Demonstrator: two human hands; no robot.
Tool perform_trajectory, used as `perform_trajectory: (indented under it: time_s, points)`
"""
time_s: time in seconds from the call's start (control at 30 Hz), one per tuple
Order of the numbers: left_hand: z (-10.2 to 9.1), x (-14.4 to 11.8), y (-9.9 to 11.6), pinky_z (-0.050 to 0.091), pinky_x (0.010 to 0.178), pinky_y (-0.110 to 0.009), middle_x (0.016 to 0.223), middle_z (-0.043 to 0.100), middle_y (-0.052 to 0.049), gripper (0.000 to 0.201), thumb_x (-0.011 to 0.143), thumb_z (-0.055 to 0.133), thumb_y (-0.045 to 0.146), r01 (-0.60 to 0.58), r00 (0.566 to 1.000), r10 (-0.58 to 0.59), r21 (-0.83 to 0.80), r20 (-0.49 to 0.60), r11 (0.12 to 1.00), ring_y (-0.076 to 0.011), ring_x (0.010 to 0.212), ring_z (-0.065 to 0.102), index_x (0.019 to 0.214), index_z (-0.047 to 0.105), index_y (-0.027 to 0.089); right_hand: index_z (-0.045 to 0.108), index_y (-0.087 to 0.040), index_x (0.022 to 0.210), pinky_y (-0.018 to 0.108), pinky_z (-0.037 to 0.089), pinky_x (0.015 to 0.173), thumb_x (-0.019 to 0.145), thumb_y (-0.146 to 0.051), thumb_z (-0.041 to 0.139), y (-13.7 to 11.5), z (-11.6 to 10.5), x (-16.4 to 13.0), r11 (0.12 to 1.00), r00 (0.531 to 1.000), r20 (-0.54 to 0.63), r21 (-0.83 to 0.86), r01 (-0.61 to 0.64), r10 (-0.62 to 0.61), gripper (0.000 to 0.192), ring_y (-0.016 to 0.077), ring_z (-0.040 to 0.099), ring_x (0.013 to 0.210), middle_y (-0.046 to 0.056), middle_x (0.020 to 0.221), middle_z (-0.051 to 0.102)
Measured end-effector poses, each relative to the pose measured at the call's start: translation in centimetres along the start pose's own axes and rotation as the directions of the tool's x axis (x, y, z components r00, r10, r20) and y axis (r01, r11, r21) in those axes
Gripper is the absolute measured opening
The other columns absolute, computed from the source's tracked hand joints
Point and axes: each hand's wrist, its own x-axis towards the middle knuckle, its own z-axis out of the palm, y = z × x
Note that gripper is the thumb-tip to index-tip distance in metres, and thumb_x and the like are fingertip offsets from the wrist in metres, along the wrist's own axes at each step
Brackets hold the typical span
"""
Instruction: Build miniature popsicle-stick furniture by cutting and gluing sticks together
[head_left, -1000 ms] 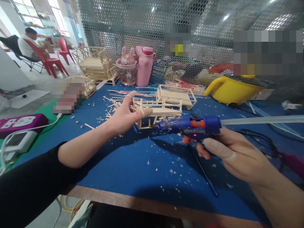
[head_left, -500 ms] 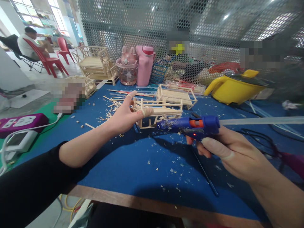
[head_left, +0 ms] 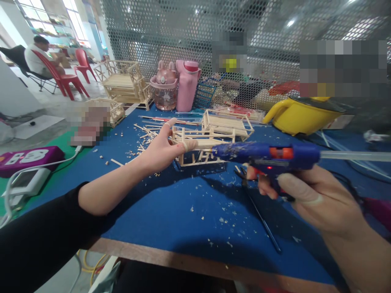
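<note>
My left hand grips the left end of a small wooden stick frame, its thumb across the near side and its index finger behind. In my right hand is a blue hot glue gun with an orange part and a lit red light. A clear glue stick juts from its back. The nozzle points left at the near side of the frame; whether it touches the wood I cannot tell. Under the glue gun lie dark-handled pliers.
A second stick frame stands behind, beside loose sticks. A pink bottle, a yellow pot and a taller wooden model line the back. Wood scraps dot the blue mat. A person sits far left.
My right hand has drawn the glue gun to the right and slightly up, uncovering more of the frame's near side and the pliers. My left hand keeps its hold on the frame.
</note>
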Motion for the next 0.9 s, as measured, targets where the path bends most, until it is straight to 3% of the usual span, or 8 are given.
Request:
perform_trajectory:
  time_s: [0.2, 0.3, 0.4, 0.5, 0.63, 0.73, 0.83, 0.9]
  points:
    - [0.2, -0.1, 0.3, 0.042, 0.104, -0.054, 0.140, 0.047, -0.017, 0.093, 0.072, 0.074, 0.048, 0.028, 0.999, -0.026, -0.090, 0.019, 0.996, -0.0346, 0.121, 0.055, 0.146, 0.023, 0.022, 0.061, -0.027, 0.098, 0.029, 0.038, 0.045, 0.088, -0.041, 0.056, -0.3, -2.0, 3.2, 0.997, 0.956, -0.293, 0.056, 0.046, -0.027, 0.017, 0.0113, 0.051, 0.047, 0.001, 0.080, 0.065]
    - [0.1, -0.1, 0.1, 0.044, 0.101, -0.054, 0.142, 0.045, -0.017, 0.095, 0.071, 0.075, 0.046, 0.016, 0.999, -0.012, -0.089, 0.042, 0.996, -0.0337, 0.118, 0.056, 0.146, 0.021, 0.024, 0.058, -0.025, 0.107, 0.027, 0.037, 0.047, 0.089, -0.038, 0.054, 0.2, -4.7, 6.3, 0.965, 0.958, -0.274, -0.219, -0.147, 0.084, 0.023, 0.0124, 0.047, 0.046, -0.005, 0.054, 0.051]
    - [0.0, -0.1, -0.2, 0.046, 0.100, -0.053, 0.144, 0.042, -0.017, 0.099, 0.070, 0.078, 0.042, -0.013, 0.997, 0.020, -0.087, 0.077, 0.996, -0.0319, 0.117, 0.057, 0.147, 0.019, 0.025, 0.060, -0.019, 0.112, 0.027, 0.039, 0.051, 0.087, -0.037, 0.053, 1.1, -6.6, 9.7, 0.760, 0.962, -0.229, -0.596, -0.260, 0.150, 0.031, 0.0150, 0.050, 0.049, -0.003, 0.052, 0.053]
    - [0.0, -0.1, -0.4, 0.047, 0.100, -0.052, 0.146, 0.040, -0.016, 0.101, 0.069, 0.079, 0.039, -0.030, 0.994, 0.039, -0.088, 0.104, 0.996, -0.0310, 0.117, 0.057, 0.148, 0.016, 0.027, 0.060, -0.016, 0.120, 0.033, 0.047, 0.068, 0.087, -0.038, 0.053, 2.6, -6.7, 13.0, 0.572, 0.981, -0.166, -0.798, -0.192, 0.098, 0.041, 0.0242, 0.064, 0.077, 0.010, 0.086, 0.071]
    - [-0.1, -0.2, -0.8, 0.043, 0.104, -0.052, 0.150, 0.034, -0.016, 0.105, 0.067, 0.080, 0.034, -0.074, 0.985, 0.083, -0.064, 0.153, 0.995, -0.0319, 0.123, 0.053, 0.149, 0.015, 0.029, 0.057, -0.019, 0.129, 0.042, 0.047, 0.089, 0.089, -0.036, 0.046, 5.1, -5.3, 16.0, 0.394, 0.995, -0.024, -0.917, -0.062, 0.100, 0.045, 0.0314, 0.062, 0.108, 0.013, 0.125, 0.065]
    - [-0.2, -0.2, -1.3, 0.038, 0.110, -0.051, 0.155, 0.028, -0.015, 0.110, 0.066, 0.081, 0.030, -0.125, 0.965, 0.136, -0.063, 0.223, 0.990, -0.0324, 0.132, 0.045, 0.151, 0.011, 0.030, 0.058, -0.017, 0.129, 0.044, 0.044, 0.096, 0.087, -0.025, 0.046, 5.4, -4.0, 16.0, 0.401, 0.996, 0.056, -0.916, 0.025, 0.065, 0.044, 0.0316, 0.058, 0.115, 0.013, 0.130, 0.062]
    - [-0.6, 0.3, -1.9, 0.029, 0.115, -0.050, 0.157, 0.026, -0.013, 0.116, 0.063, 0.082, 0.028, -0.178, 0.935, 0.178, -0.029, 0.308, 0.984, -0.0317, 0.139, 0.036, 0.153, 0.008, 0.031, 0.050, -0.010, 0.136, 0.047, 0.038, 0.103, 0.088, -0.020, 0.041, 3.2, -2.5, 13.4, 0.443, 0.991, -0.029, -0.896, 0.031, -0.128, 0.050, 0.0322, 0.052, 0.123, 0.017, 0.137, 0.056]
    - [-1.1, 0.5, -2.1, 0.025, 0.116, -0.049, 0.158, 0.025, -0.012, 0.118, 0.061, 0.084, 0.030, -0.220, 0.921, 0.198, 0.028, 0.336, 0.975, -0.0318, 0.142, 0.031, 0.153, 0.010, 0.030, 0.057, -0.014, 0.127, 0.042, 0.043, 0.097, 0.092, -0.030, 0.040, 1.2, -1.3, 10.7, 0.602, 0.969, -0.045, -0.790, 0.115, -0.243, 0.042, 0.0275, 0.059, 0.112, 0.013, 0.123, 0.065]
